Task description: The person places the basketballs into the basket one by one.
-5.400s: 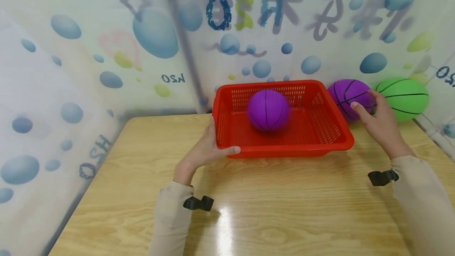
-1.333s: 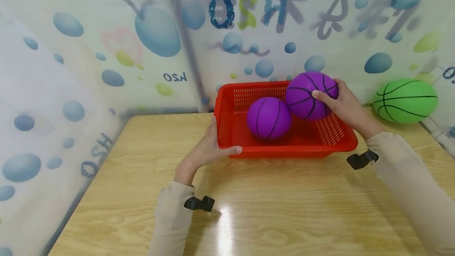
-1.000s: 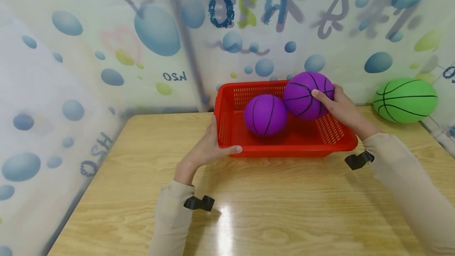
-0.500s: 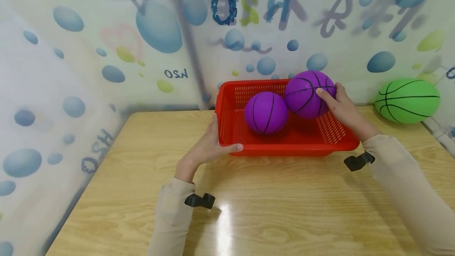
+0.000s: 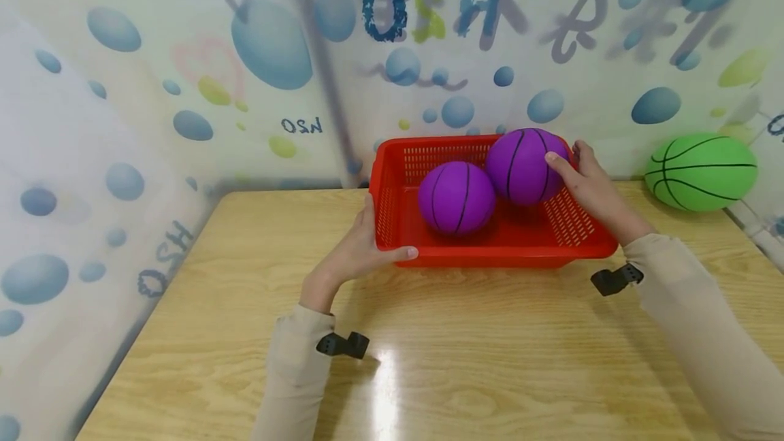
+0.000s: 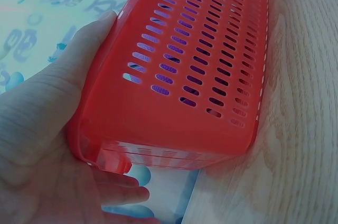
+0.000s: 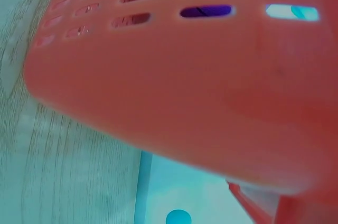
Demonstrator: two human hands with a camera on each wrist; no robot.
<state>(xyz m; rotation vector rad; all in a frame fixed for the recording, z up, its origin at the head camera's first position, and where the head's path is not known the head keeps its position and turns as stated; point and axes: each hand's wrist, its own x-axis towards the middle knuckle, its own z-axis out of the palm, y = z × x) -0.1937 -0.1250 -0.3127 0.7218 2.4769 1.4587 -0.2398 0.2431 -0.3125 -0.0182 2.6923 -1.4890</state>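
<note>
A red plastic basket (image 5: pixel 484 256) with slotted walls stands on the table, holding two purple balls with black lines. My left hand (image 5: pixel 349 257) grips its front left corner, thumb along the front rim and fingers on the left side. One purple ball (image 5: pixel 456 197) sits near the basket's middle. The other purple ball (image 5: pixel 525 167) rests against it at the back right. Over the right wall is my right hand (image 5: pixel 591 186), its thumb overlapping the ball's right side, its fingers apart from the ball by the rim. In the right wrist view the basket wall (image 7: pixel 158 76) fills most of the picture.
A green ball (image 5: pixel 701 172) with black lines lies at the table's back right, against the wall. The light wood table (image 5: pixel 478 346) ends at a wall covering (image 5: pixel 245 135) printed with blue and green drops.
My right hand has brought the second purple ball from beside the basket into it. Just now that ball has turned and dropped slightly, away from the fingers. My left hand stays on the corner.
</note>
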